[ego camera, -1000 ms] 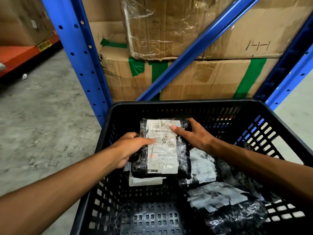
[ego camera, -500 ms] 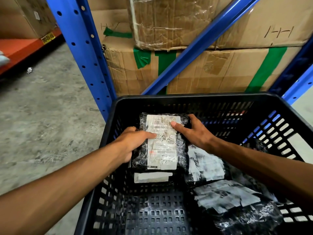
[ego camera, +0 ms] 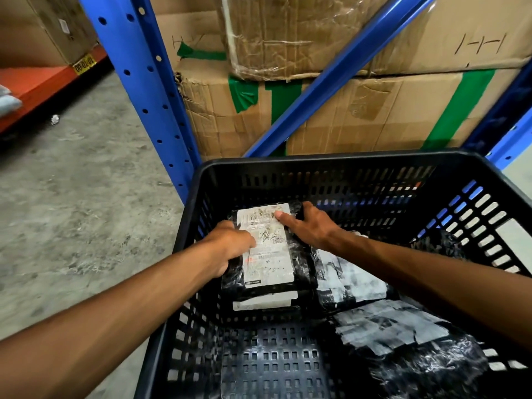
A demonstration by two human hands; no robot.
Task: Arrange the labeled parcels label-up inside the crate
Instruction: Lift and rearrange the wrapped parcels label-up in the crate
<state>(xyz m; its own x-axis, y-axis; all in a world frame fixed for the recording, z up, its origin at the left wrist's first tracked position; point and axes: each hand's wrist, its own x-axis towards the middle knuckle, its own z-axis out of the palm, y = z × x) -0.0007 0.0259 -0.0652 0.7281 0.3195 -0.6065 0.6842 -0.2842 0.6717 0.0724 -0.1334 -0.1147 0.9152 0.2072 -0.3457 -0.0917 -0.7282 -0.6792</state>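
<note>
Black slotted plastic crate on grey concrete floor, set against blue steel rack upright with taped brown cardboard cartons behind

Black plastic-wrapped parcel with white printed label lies label-up in far left corner of crate, on top of another black parcel whose white label edge shows just below it

Left hand: on parcel's left edge, fingers curled down around the side and mostly hidden, thumb lying across the label. Grip looks closed on the parcel

Right hand: at parcel's upper right corner, thumb tip pressed on label top, other fingers wrapped over the far right edge. Also holding the parcel

2 more black wrapped parcels label-up to the right: 1 beside the stack, 1 nearer the camera; labels there blurred, print unreadable

Versus 0.5 s ago: both hands keep the same hold, same thumb placement. Parcel sits lower and covers more of the label beneath it; less of that lower label shows. Crate sits lower in view, rack and cartons fill more of the top. Other 2 parcels unmoved
</note>
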